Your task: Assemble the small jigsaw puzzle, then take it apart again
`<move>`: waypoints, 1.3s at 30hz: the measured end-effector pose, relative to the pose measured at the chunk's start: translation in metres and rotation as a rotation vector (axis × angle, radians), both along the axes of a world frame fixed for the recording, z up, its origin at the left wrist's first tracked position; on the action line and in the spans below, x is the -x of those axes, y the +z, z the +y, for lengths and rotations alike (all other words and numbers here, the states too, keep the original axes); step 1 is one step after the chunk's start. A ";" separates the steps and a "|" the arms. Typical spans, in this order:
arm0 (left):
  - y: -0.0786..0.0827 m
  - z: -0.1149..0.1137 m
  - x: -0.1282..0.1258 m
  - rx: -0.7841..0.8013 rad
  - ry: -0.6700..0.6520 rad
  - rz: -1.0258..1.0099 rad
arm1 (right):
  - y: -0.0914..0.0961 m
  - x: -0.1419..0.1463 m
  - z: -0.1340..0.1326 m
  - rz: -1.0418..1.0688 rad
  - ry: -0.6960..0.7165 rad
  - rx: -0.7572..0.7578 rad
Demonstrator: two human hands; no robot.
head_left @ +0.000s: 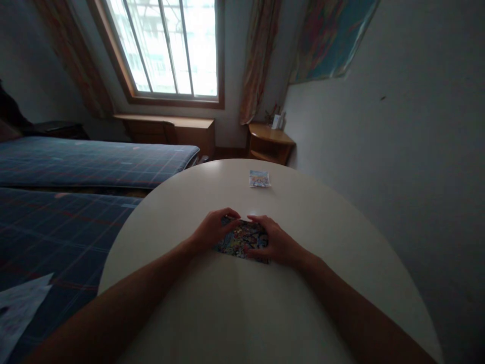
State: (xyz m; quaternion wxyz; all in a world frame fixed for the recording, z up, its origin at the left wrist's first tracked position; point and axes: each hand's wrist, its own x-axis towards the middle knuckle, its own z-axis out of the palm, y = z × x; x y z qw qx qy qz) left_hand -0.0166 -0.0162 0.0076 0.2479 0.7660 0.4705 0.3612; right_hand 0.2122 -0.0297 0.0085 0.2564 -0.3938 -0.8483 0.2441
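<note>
A flat rectangle with a dense, many-coloured picture, a printed card or small puzzle, lies on the round white table. My left hand is at its left end, with the thumb over the top face and the fingers curled toward the far edge. At the right end, my right hand spans it, thumb on the near part and fingers at the far edge. Both hands touch the card and partly cover its ends. Beyond them lies a small clear packet with a printed picture.
Left of the table are blue plaid mattresses, with paper sheets on the nearer one. A wooden desk stands under the window. In the far corner is a wooden corner cabinet; a white wall runs along the right.
</note>
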 end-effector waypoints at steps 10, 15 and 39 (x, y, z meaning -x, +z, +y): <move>0.019 0.025 -0.029 0.003 -0.032 -0.053 | -0.003 -0.001 0.007 0.216 -0.181 0.137; 0.021 0.023 -0.040 0.040 -0.029 -0.165 | -0.002 -0.011 0.006 0.310 -0.194 0.205; -0.007 0.009 -0.026 0.359 -0.240 -0.278 | -0.007 -0.014 0.003 0.579 -0.218 0.292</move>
